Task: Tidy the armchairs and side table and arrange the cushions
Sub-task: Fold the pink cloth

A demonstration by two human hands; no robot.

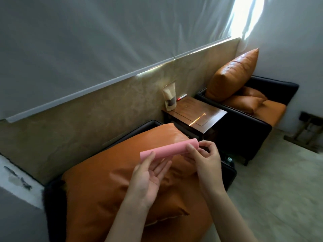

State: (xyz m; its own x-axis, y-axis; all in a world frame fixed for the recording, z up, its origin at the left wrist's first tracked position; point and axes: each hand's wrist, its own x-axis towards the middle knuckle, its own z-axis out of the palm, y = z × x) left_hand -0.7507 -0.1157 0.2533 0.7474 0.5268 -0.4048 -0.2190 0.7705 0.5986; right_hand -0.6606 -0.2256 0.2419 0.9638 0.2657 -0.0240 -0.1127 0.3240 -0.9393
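Pink roll (167, 149) hangs crosswise above the big orange cushion (108, 180) that fills the near armchair (52, 198). You have it at both ends: your left grip (148, 177) lies palm up, fingers under the left end and thumb pressing on top, while your right grip (204, 159) pinches the right end with curled fingers. Beyond, the wooden surface (197, 109) carries a brown paper pouch (169, 98) and a red-capped marker (181, 97) at its back edge, and past it the far armchair (244, 130) holds an upright orange cushion (232, 75).
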